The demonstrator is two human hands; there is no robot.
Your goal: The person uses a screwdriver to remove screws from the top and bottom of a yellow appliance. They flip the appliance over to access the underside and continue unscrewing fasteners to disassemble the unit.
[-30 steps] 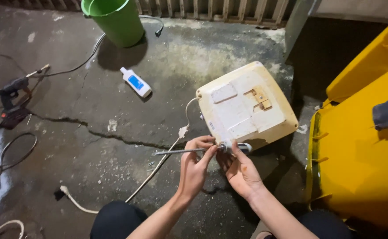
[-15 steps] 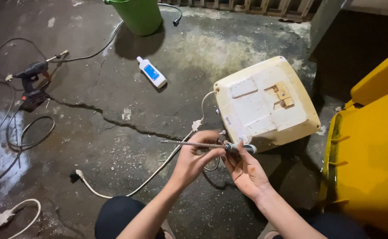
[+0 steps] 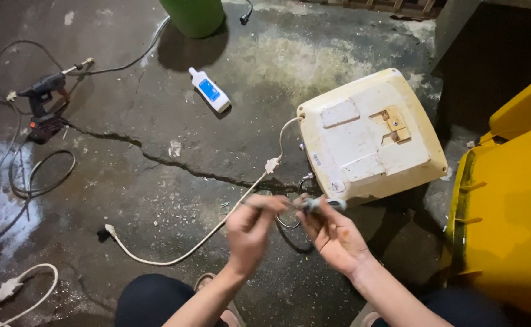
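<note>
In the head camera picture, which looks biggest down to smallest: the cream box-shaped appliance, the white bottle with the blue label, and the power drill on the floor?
1. Cream box-shaped appliance, clearly the largest.
2. Power drill.
3. White bottle with the blue label.
The drill and bottle look close in size, so that order is unsure.

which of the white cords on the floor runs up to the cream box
The long white cord in the middle, ending in a plug left of the left hand, curves up to the cream box. The other white cord lies coiled at bottom left, apart.
</note>
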